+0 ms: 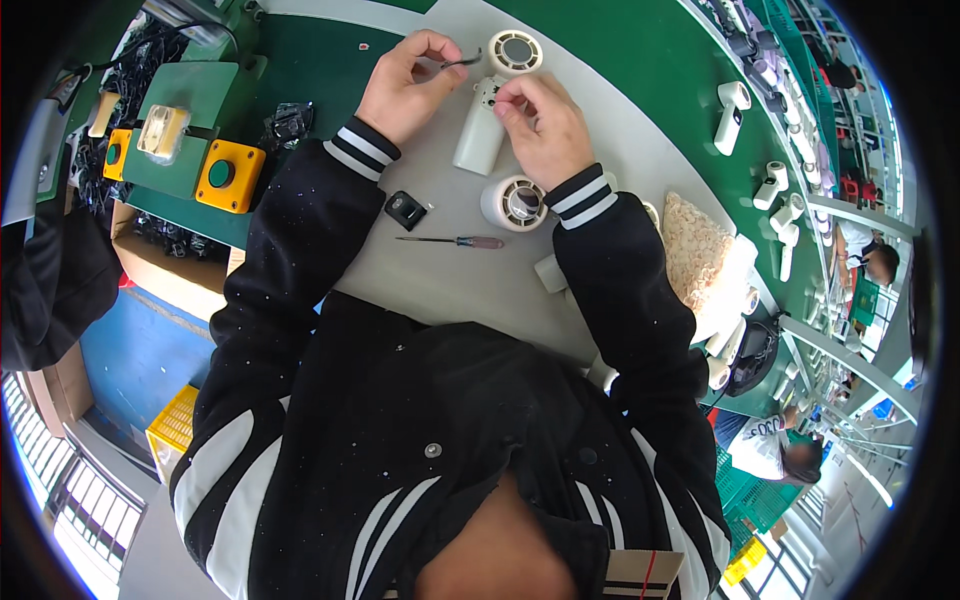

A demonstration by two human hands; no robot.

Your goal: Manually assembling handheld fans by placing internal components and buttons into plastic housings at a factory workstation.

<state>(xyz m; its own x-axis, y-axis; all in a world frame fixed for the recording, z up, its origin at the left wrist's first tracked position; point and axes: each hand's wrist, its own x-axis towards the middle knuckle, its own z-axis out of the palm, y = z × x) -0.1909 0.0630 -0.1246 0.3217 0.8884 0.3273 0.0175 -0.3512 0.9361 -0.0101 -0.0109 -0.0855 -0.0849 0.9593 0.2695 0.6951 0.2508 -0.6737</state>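
A white handheld fan lies on the grey work mat, its round fan head [516,52] at the far end and its long white handle [480,140] pointing back toward me. My left hand [412,85] pinches a short, thin dark strip [463,62] beside the fan head; its exact kind is unclear. At the top of the handle, my right hand [546,125] has thumb and forefinger pressed together by some small dark spots. Whatever sits between those fingertips is hidden. Below the right hand rests a second round fan head [514,203].
A screwdriver [465,241] and a small black part [405,210] lie nearer me on the mat [440,285]. At left stand yellow boxes with a green button [222,174]. Several white fans [733,115] line the right, near a fluffy beige cloth [692,245]. Other people sit far right.
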